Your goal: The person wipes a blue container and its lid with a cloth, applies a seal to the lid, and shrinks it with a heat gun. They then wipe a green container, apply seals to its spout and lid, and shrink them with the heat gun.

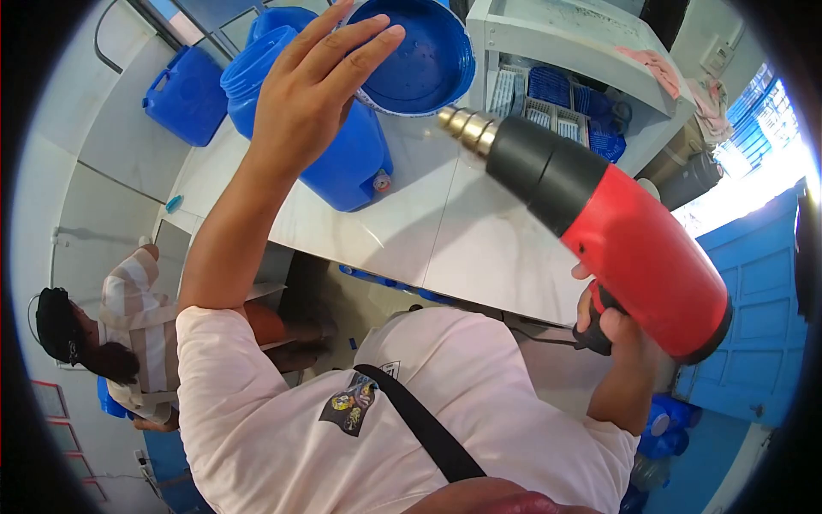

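Note:
A red and black heat gun (646, 248) with a stepped metal nozzle is in my right hand (612, 321), fingers wrapped around its handle. Its nozzle tip points up and left, close to the rim of a round blue lid (419, 64). My left hand (312, 98) is at the lid's left edge, fingers reaching over the rim and the thumb hidden; it appears to grip the lid. A pale band runs along the lid's lower edge. Below and behind my left hand stands a blue water container (347, 167) with a threaded neck and a small tap at its lower side.
The containers stand on a white tiled counter (402, 231). Another blue jug (186, 96) is at the far left. A white shelf unit (582, 43) holds baskets of blue items. At left sits another person (137, 317) in a striped top. A cord hangs from the heat gun.

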The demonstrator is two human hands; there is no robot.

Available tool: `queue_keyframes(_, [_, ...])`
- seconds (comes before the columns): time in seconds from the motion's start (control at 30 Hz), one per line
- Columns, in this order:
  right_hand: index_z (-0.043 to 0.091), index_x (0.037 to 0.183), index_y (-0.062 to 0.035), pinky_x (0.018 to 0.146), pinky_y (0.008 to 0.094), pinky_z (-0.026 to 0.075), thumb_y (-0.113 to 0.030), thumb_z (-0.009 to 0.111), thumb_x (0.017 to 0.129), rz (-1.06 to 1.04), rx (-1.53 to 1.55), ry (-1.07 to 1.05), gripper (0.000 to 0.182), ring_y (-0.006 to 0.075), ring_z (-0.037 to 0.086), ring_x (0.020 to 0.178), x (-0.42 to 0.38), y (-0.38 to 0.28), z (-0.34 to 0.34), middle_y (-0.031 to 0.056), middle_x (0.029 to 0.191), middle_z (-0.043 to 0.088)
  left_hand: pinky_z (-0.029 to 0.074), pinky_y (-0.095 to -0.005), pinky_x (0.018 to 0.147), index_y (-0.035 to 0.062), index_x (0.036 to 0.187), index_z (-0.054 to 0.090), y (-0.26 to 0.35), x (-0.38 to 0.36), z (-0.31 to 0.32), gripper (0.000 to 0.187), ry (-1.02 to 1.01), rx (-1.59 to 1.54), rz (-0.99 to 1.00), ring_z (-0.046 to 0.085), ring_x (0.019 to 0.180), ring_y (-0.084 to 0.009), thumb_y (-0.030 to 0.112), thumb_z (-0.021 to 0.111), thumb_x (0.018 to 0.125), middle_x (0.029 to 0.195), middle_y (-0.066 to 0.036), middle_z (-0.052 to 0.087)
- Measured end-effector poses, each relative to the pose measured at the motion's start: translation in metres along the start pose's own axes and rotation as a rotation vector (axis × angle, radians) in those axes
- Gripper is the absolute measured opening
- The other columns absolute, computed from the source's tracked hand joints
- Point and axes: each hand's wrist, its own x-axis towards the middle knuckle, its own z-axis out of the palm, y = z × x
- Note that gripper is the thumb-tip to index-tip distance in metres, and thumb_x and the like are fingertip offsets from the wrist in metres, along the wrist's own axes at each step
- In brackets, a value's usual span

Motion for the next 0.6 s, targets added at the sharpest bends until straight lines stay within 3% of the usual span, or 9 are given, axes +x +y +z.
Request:
queue_keyframes(0.17, [0.054, 0.127, 0.0060, 0.048, 0.0265, 0.044, -0.049, 0.073, 0.085, 0.089, 0.151, 0.148, 0.072, 0.0162, 0.059, 0.052, 0.025, -0.030, 0.002, 0.0141, 0.105, 0.065, 0.051, -0.0414, 0.105, 0.0177, 0.131, 0.068, 0.003, 0.003, 0.002, 0.072, 0.036, 0.012, 0.033, 0.056, 0.132, -0.0296, -0.017, 0.067, 0.068, 0.132, -0.003, 0.067])
queue_keyframes(0.23, [0.060, 0.118, 0.0013, 0.048, 0.0305, 0.046, -0.028, 0.076, 0.084, 0.026, 0.307, 0.149, 0.048, 0.0180, 0.058, 0.055, 0.031, -0.031, -0.006, 0.0132, 0.112, 0.065, 0.051, -0.0415, 0.105, 0.0172, 0.130, 0.068, 0.004, 0.004, 0.003, 0.071, 0.040, 0.008, 0.043, 0.057, 0.132, -0.0297, -0.017, 0.068, 0.068, 0.131, -0.003, 0.067])
queue_keyframes(0.33, [0.054, 0.128, 0.0064, 0.047, 0.0268, 0.044, -0.047, 0.075, 0.083, 0.025, 0.218, 0.200, 0.074, 0.0176, 0.058, 0.052, 0.038, -0.040, -0.005, 0.0168, 0.107, 0.063, 0.050, -0.0417, 0.105, 0.0166, 0.129, 0.068, 0.007, 0.006, 0.003, 0.071, 0.044, 0.007, 0.051, 0.056, 0.132, -0.0305, -0.017, 0.069, 0.067, 0.131, -0.003, 0.067])
queue_keyframes(0.4, [0.053, 0.129, 0.0065, 0.047, 0.0265, 0.044, -0.048, 0.075, 0.082, 0.043, 0.224, 0.212, 0.075, 0.0175, 0.058, 0.052, 0.033, -0.035, -0.007, 0.0171, 0.108, 0.063, 0.050, -0.0419, 0.105, 0.0163, 0.129, 0.068, 0.005, 0.003, 0.003, 0.070, 0.046, 0.010, 0.047, 0.056, 0.132, -0.0312, -0.016, 0.069, 0.066, 0.131, -0.003, 0.067])
queue_keyframes(0.47, [0.053, 0.129, 0.0065, 0.047, 0.0262, 0.044, -0.048, 0.076, 0.081, 0.060, 0.229, 0.217, 0.076, 0.0174, 0.058, 0.053, 0.026, -0.032, -0.016, 0.0173, 0.109, 0.063, 0.051, -0.0339, 0.099, 0.0148, 0.129, 0.066, -0.001, -0.005, 0.003, 0.065, -0.024, -0.060, -0.003, 0.064, 0.113, -0.0258, -0.008, 0.076, 0.069, 0.119, -0.005, 0.067])
queue_keyframes(0.5, [0.058, 0.123, 0.0037, 0.051, 0.0278, 0.046, -0.034, 0.076, 0.082, 0.152, 0.244, 0.148, 0.058, 0.0159, 0.058, 0.057, 0.019, -0.030, -0.023, 0.0121, 0.101, 0.064, 0.051, -0.0339, 0.099, 0.0148, 0.129, 0.066, 0.002, -0.010, 0.004, 0.065, -0.025, -0.057, -0.006, 0.064, 0.113, -0.0258, -0.008, 0.076, 0.069, 0.119, -0.005, 0.067])
queue_keyframes(0.53, [0.063, 0.116, 0.0008, 0.056, 0.0293, 0.048, -0.021, 0.075, 0.084, 0.243, 0.258, 0.081, 0.041, 0.0144, 0.058, 0.061, 0.014, -0.029, -0.028, 0.0070, 0.094, 0.065, 0.051, -0.0328, 0.098, 0.0139, 0.133, 0.062, 0.009, -0.016, 0.006, 0.062, -0.150, -0.528, -0.359, 0.064, 0.114, -0.0226, -0.006, 0.075, 0.076, 0.120, -0.005, 0.067])
queue_keyframes(0.57, [0.063, 0.116, 0.0008, 0.056, 0.0293, 0.048, -0.021, 0.075, 0.084, 0.245, 0.256, 0.079, 0.041, 0.0144, 0.058, 0.061, 0.009, -0.026, -0.029, 0.0070, 0.094, 0.065, 0.052, -0.0316, 0.098, 0.0131, 0.136, 0.059, 0.015, -0.025, 0.012, 0.059, -0.273, -1.001, -0.714, 0.064, 0.115, -0.0194, -0.005, 0.075, 0.082, 0.122, -0.005, 0.067])
queue_keyframes(0.6, [0.064, 0.114, 0.0001, 0.057, 0.0293, 0.048, -0.015, 0.075, 0.084, 0.305, 0.215, 0.002, 0.035, 0.0137, 0.059, 0.063, 0.004, -0.019, -0.030, 0.0054, 0.089, 0.065, 0.052, -0.0335, 0.098, 0.0112, 0.139, 0.053, 0.014, -0.040, 0.025, 0.047, -0.319, -1.374, -0.867, 0.062, 0.116, -0.0153, 0.012, 0.072, 0.095, 0.125, -0.004, 0.064])
